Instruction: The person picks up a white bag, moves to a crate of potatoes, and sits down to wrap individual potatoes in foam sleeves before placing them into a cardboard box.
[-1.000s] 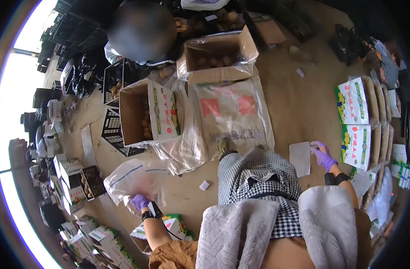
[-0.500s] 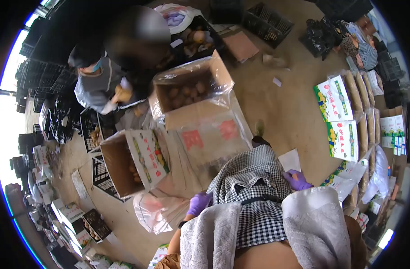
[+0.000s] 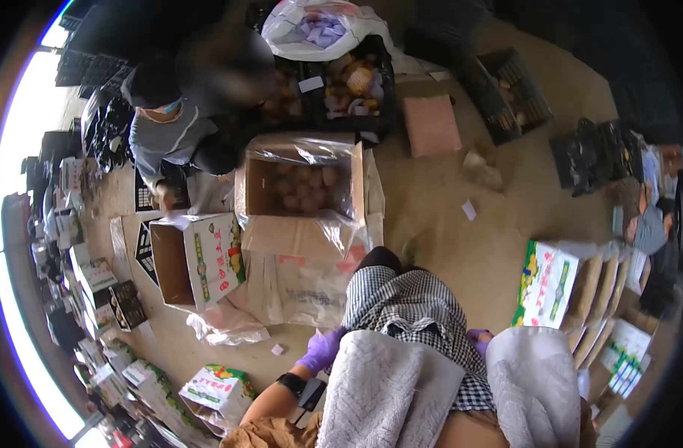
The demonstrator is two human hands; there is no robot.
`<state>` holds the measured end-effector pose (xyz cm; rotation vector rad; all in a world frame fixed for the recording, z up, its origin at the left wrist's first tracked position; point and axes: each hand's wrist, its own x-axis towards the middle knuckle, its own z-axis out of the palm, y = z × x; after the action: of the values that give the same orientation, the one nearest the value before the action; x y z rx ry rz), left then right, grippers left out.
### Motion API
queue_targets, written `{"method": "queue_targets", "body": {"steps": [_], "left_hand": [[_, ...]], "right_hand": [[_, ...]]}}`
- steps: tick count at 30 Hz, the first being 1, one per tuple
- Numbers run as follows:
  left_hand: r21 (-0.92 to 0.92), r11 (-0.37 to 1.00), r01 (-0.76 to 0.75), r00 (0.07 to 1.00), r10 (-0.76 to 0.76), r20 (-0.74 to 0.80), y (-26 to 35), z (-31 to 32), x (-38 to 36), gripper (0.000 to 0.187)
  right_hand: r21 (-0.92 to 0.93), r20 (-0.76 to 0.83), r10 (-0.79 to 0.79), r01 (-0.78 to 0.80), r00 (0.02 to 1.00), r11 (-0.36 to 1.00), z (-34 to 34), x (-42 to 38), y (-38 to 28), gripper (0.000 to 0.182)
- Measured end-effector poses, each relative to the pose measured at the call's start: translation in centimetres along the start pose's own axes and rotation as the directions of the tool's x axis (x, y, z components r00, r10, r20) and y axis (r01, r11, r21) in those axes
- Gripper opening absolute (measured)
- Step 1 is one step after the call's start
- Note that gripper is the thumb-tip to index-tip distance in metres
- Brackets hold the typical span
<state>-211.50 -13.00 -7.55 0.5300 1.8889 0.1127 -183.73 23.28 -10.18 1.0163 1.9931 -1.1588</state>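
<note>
My left hand (image 3: 323,349), in a purple glove, hangs against the side of the black-and-white checked apron (image 3: 412,299). Its fingers are partly hidden by the cloth. On the other side, my right hand (image 3: 479,340), also gloved, is mostly covered by a grey towel-like sleeve (image 3: 532,373). Whether either one grips anything does not show. In front of me stands an open, plastic-lined cardboard box (image 3: 255,179) with potatoes (image 3: 308,190) at its bottom. Beside it, a white printed carton (image 3: 220,261) lies with its opening to the left.
A co-worker (image 3: 158,142) bends near the white carton. Black crates of potatoes (image 3: 356,89) and a white bag (image 3: 296,45) stand at the back. Printed cartons (image 3: 547,287) are stacked at right. A reddish-brown flat piece (image 3: 431,127) and another crate (image 3: 513,97) lie beyond.
My view has turned, and the open box now appears straighter and lower. My right hand has gone further behind the sleeve. The co-worker has bent down.
</note>
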Motion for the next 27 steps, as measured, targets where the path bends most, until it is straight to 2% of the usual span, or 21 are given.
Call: {"method": "queue_targets", "body": {"steps": [1, 2, 5, 11, 20, 24, 27], "left_hand": [[0.004, 1.0, -0.012, 1.0, 0.012, 0.027, -0.8, 1.3, 1.1, 0.04], [-0.089, 0.994, -0.059, 0.998, 0.057, -0.034, -2.2, 3.5, 1.6, 0.04], [-0.29, 0.957, 0.027, 0.999, -0.038, -0.035, -0.9, 3.0, 2.2, 0.04], [-0.468, 0.874, 0.13, 0.984, -0.17, -0.044, 2.9, -5.7, 7.7, 0.039], [-0.67, 0.742, 0.03, 0.963, -0.201, -0.18, 8.4, -23.4, 15.9, 0.039], [-0.787, 0.617, 0.004, 0.95, -0.247, -0.189, 11.2, -26.5, 18.2, 0.039], [-0.893, 0.451, 0.009, 0.943, -0.3, -0.142, 15.8, -26.7, 20.7, 0.04]], "right_hand": [[-0.012, 0.01, 0.007, -0.007, 1.0, 1.0, -2.3, 1.5, -0.6, 0.02], [-0.024, 0.026, 0.011, -0.01, 1.0, 1.0, -4.5, 2.9, -1.5, 0.02], [-0.078, 0.058, 0.029, -0.024, 0.998, 0.997, -10.7, 7.6, -4.2, 0.018], [-0.137, 0.044, 0.06, -0.054, 0.997, 0.989, -20.1, 14.0, -11.4, 0.014], [-0.194, 0.057, 0.051, -0.039, 0.997, 0.98, -33.3, 22.7, -20.8, 0.01], [-0.341, 0.156, -0.008, 0.061, 0.988, 0.938, -38.8, 31.2, -26.9, 0.009], [-0.502, 0.299, -0.055, 0.206, 0.953, 0.84, -44.7, 41.5, -34.5, 0.009]]}}
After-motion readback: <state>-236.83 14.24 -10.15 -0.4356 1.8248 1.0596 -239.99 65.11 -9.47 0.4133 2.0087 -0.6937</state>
